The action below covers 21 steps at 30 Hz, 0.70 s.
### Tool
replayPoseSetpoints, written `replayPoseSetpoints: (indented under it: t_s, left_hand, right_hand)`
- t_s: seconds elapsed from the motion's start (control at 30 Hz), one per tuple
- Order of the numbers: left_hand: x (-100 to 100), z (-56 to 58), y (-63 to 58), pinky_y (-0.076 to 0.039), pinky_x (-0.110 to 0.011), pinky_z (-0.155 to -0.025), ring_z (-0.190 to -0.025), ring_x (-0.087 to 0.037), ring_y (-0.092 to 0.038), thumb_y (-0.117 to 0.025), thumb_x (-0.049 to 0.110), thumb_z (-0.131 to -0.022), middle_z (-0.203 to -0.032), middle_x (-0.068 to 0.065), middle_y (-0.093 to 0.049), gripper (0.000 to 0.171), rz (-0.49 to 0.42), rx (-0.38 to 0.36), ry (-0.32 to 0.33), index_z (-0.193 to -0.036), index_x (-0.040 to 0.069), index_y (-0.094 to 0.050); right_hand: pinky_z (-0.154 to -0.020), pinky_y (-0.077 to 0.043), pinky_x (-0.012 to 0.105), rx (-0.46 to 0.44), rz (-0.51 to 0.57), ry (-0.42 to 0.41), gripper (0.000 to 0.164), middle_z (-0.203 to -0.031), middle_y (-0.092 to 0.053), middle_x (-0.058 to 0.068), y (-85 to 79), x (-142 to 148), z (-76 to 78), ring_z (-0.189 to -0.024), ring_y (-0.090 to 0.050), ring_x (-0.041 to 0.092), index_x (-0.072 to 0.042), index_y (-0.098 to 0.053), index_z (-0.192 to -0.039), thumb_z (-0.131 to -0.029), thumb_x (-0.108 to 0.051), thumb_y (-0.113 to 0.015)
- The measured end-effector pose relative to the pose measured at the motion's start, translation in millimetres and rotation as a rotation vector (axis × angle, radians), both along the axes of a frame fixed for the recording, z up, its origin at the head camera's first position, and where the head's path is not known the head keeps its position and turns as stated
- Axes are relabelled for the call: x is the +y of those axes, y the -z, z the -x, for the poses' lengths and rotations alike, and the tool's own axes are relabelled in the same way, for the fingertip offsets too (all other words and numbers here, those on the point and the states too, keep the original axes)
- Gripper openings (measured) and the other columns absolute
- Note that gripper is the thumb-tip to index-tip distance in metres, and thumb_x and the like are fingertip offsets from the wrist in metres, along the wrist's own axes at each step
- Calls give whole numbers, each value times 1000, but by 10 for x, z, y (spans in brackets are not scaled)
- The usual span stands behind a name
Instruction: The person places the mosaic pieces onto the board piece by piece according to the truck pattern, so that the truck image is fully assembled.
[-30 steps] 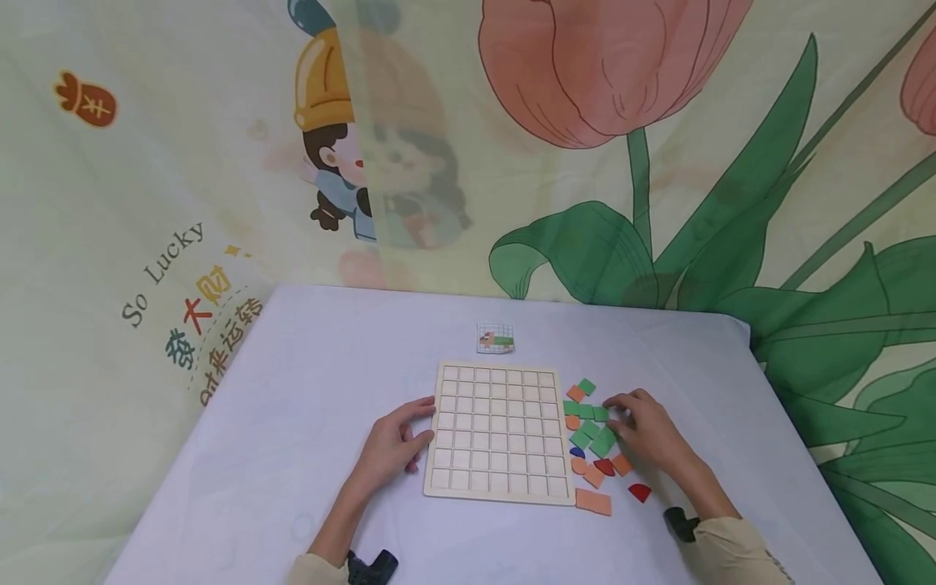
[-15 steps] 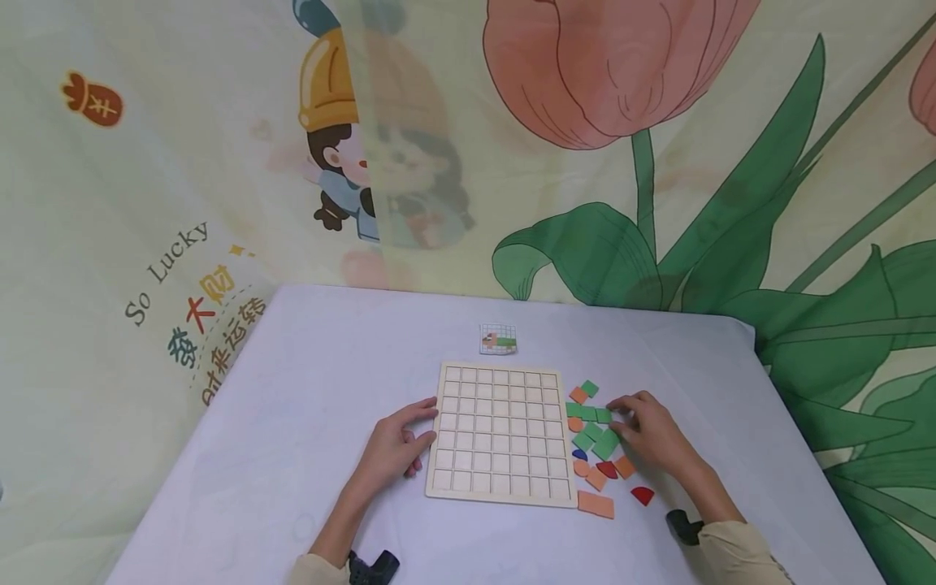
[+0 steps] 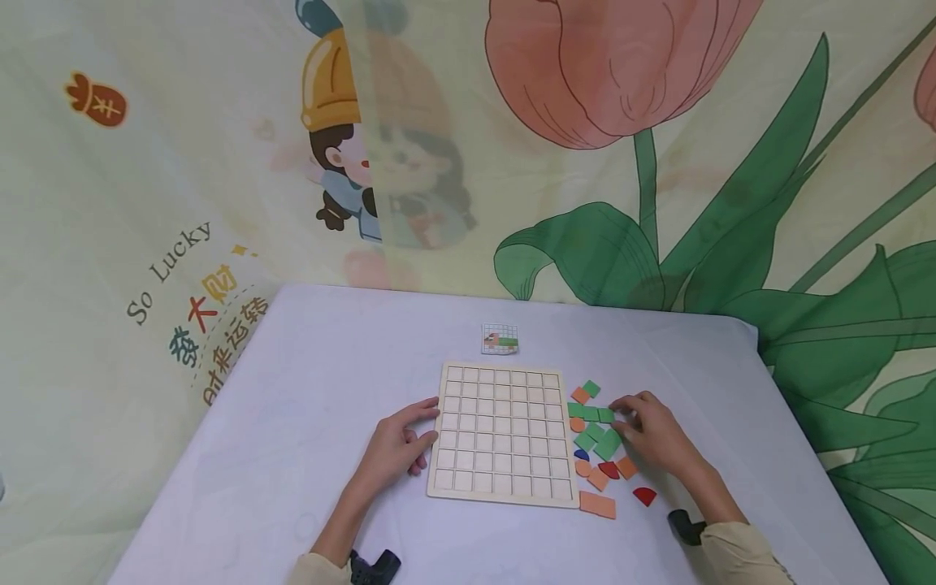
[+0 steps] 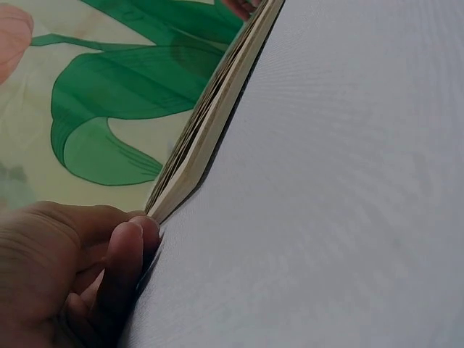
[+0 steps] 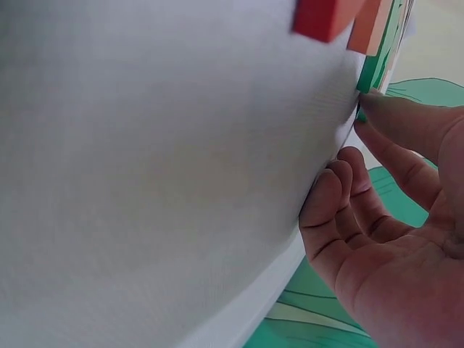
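A pale wooden grid board [image 3: 504, 433] lies on the table in the head view. At its left edge rests my left hand [image 3: 395, 445], thumb and index fingertips touching the rim; in the left wrist view the fingertips meet the board's edge [image 4: 194, 161]. My right hand [image 3: 651, 431] is at the right of the loose pieces, its index finger and thumb spread beside a row of green square tiles [image 3: 591, 413]. The right wrist view has the thumb and index finger touching or very near a green tile [image 5: 373, 72], the other fingers loosely curled on the cloth.
Around the row lie orange, green, blue and red pieces, including an orange rectangle [image 3: 597, 504] and a red quarter-round piece [image 3: 644, 496]. A small picture card [image 3: 500, 339] lies behind the board. White cloth [image 3: 329, 357] covers the table; a printed curtain hangs behind.
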<state>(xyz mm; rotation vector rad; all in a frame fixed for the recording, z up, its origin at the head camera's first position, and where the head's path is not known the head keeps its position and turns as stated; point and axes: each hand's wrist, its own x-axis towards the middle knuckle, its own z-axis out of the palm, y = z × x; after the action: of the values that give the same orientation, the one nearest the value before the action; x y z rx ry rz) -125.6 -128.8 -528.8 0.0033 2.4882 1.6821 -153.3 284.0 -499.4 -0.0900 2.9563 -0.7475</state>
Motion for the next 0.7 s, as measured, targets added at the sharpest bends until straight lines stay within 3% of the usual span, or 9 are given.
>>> replayPoseSetpoints:
  t_s: [0.43,0.7]
  left_hand:
    - [0,-1,32,-53,-25,-43,-46,-12,-59,-74,1,-94,-155,-3,-62,46,1,18,9,-140,7,-68]
    - [-1,3,22,-53,-25,-44,-47,-13,-59,-74,3,-96,-156,-1,-61,46,14,14,21,-141,7,-67]
  right_hand:
    - [-80,-64,39,23,4,-8,32,-114,-64,21,9,26,-1,-95,-60,26,-1,-71,-123,-92,-7,-80]
    - [-74,-60,30,4,-8,6,33,-111,-64,17,14,8,-10,-93,-58,23,-2,-71,-124,-93,-9,-80]
